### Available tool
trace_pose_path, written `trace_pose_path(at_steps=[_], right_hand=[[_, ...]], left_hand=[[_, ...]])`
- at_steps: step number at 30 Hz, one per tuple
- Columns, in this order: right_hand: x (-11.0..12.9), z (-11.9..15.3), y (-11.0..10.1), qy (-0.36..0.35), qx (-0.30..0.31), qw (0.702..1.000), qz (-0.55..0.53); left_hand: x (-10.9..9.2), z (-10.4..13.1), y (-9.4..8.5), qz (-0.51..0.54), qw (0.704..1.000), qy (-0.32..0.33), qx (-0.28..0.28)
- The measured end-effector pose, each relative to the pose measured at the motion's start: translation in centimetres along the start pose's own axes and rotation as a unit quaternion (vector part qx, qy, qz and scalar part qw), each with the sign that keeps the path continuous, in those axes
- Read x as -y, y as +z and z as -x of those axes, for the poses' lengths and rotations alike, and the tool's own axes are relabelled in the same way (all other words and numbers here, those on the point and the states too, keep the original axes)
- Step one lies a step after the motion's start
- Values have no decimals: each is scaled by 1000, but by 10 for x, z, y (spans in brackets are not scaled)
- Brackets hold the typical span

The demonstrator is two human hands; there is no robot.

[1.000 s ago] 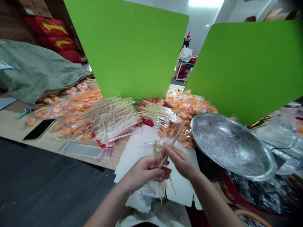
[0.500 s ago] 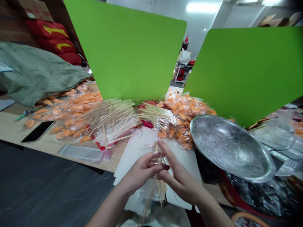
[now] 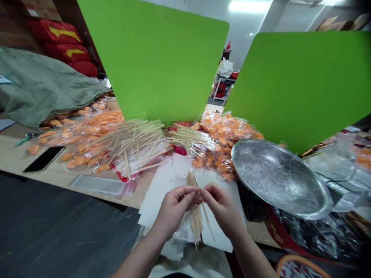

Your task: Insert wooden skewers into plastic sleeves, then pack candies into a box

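My left hand (image 3: 176,206) and my right hand (image 3: 223,206) meet at their fingertips over a pile of thin wooden sticks (image 3: 195,224). Both hands are closed in a pinch. Whatever lies between the fingers is hidden or too small to make out. The sticks run lengthwise under my hands on white card sheets (image 3: 220,227), their ends showing above and below the fingers. Some clear plastic film (image 3: 181,233) lies beside the sticks, partly behind my left wrist.
Bagged sticks (image 3: 139,150) and bagged orange pieces (image 3: 92,135) heap up left, with more orange pieces (image 3: 222,143) behind the card. A metal bowl (image 3: 281,177) stands right, a phone (image 3: 44,159) and clear bags (image 3: 101,186) left. Green panels (image 3: 162,61) rise behind.
My right hand's stretched fingers have curled into a pinch against my left fingertips. The sticks that hung below my left hand no longer show there. The view has shifted slightly.
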State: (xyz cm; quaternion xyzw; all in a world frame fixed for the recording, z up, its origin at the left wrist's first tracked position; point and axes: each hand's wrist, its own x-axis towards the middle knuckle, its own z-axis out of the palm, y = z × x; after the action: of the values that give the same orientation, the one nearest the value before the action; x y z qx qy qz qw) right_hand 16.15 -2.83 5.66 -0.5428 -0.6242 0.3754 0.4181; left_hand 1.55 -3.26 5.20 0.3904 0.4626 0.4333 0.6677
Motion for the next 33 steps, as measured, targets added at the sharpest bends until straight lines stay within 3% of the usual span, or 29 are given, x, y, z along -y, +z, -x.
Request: trace_pose_path(at_steps=[2, 4, 7, 9, 12, 14, 18, 20, 23, 26, 29, 31, 33], right_hand=[[1, 4, -3, -128, -128, 977, 115], [5, 8, -5, -273, -198, 910, 243], [13, 11, -5, -378, -113, 846, 359], [17, 9, -4, -384, -75, 830, 396], [18, 5, -2, -380, -68, 824, 415], [16, 3, 0, -366, -79, 842, 387], [3, -4, -4, -270, -119, 916, 271], [-5, -11, -19, -198, -115, 947, 228], [-14, -27, -64, -116, -73, 971, 197], [-27, -49, -126, -61, -84, 980, 172], [-54, -72, -180, 47, -114, 968, 220], [-74, -81, -202, 115, -133, 940, 294], [-89, -81, -211, 146, -152, 916, 341]], left_hand=[[-1, 0, 1, 3, 1000, -12, -10], [-1, 1, 2, 6, 1000, -18, -16], [0, 1, 4, -12, 1000, 5, -14], [1, 2, 4, -51, 998, 35, -9], [3, 2, 2, -131, 989, 73, 7], [3, 2, 3, -148, 986, 79, 11], [-1, 1, 9, -105, 993, 50, -3], [-3, 0, 10, -56, 998, 7, -12], [-3, 0, 7, 14, 998, -60, -19], [-2, 1, 1, 49, 994, -92, -15], [-4, 2, -1, 77, 992, -102, 6], [-6, 3, -1, 97, 989, -111, 24], [-8, 3, 0, 117, 984, -126, 38]])
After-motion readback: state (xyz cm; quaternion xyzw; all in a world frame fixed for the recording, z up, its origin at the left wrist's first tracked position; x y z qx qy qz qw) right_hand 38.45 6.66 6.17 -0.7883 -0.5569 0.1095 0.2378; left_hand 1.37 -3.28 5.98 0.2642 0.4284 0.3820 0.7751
